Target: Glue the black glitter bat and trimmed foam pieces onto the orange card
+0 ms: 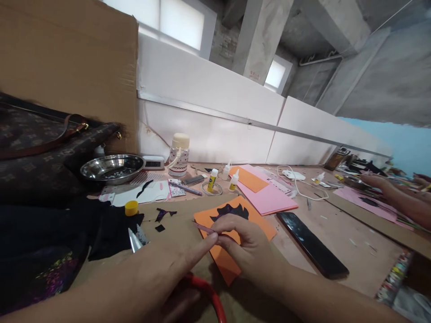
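Note:
My right hand (244, 244) is closed in a pinch on a slim pinkish-purple pointed tool (203, 228), its exact kind unclear. Beneath that hand lies a sheet of orange paper (262, 223), bearing a jagged black cutout (240, 211). My left hand (178, 264) stretches its index finger to the right fingertips; its other fingers are partly hidden below. Under the left hand and wrist are scissors, with blades (135, 240) poking out at the left and a red handle (213, 296) near the fingers. Small black scraps (160, 228) lie to the left.
Dark fabric (43, 251) and a yellow cap (131, 207) are at the left. Behind stand a glue stick (212, 180), small glue bottles (234, 180), a metal bowl (112, 168) and a drink bottle (179, 154). A phone (311, 244) lies right; another person's hand (380, 184) is beyond.

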Motion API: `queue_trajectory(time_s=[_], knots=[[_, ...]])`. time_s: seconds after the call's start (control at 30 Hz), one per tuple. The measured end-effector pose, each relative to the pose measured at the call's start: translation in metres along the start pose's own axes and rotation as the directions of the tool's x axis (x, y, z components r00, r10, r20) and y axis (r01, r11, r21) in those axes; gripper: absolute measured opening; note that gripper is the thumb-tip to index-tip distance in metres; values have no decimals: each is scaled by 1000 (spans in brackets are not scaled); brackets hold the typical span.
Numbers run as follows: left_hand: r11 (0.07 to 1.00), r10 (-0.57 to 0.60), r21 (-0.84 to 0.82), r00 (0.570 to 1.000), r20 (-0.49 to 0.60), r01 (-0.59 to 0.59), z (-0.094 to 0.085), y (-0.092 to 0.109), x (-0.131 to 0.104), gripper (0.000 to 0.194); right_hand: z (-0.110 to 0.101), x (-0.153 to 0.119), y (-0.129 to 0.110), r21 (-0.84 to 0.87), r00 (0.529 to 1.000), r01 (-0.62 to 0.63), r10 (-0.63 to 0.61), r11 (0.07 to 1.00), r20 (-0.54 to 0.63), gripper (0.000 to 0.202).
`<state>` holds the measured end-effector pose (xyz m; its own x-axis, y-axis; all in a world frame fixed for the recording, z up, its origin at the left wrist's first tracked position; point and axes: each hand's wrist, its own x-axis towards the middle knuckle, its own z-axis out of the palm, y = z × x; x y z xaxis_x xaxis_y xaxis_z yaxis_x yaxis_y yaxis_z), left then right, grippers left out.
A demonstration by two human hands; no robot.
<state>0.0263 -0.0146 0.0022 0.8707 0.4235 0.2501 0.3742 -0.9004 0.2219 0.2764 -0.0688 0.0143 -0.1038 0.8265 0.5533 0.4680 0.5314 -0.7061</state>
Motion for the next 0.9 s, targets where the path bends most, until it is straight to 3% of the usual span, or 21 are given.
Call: queue_trajectory(time_s=[0.1,0.23,0.33,0.47,0.7,0.9], knots=[[992,30,-127,999,32,-25,-8,0,0,90,-4,0,3,-13,994,109,-109,994,11,9],[952,79,-295,997,-2,-76,-14,3,1,85,-7,-1,4,-15,978,207,-207,978,19,14],[929,95,-359,995,5,-87,-15,4,0,85,-5,-1,3,-28,977,211,-210,977,29,14],[951,124,-288,992,12,-116,-13,2,-2,89,-2,0,3,-64,988,155,-154,986,24,13],[961,248,-145,966,72,-236,-12,6,-1,50,-9,11,14,-175,995,84,-91,981,-33,14],[965,127,-254,968,217,-69,-13,9,5,17,-25,17,17,-240,990,136,-124,961,67,13]])
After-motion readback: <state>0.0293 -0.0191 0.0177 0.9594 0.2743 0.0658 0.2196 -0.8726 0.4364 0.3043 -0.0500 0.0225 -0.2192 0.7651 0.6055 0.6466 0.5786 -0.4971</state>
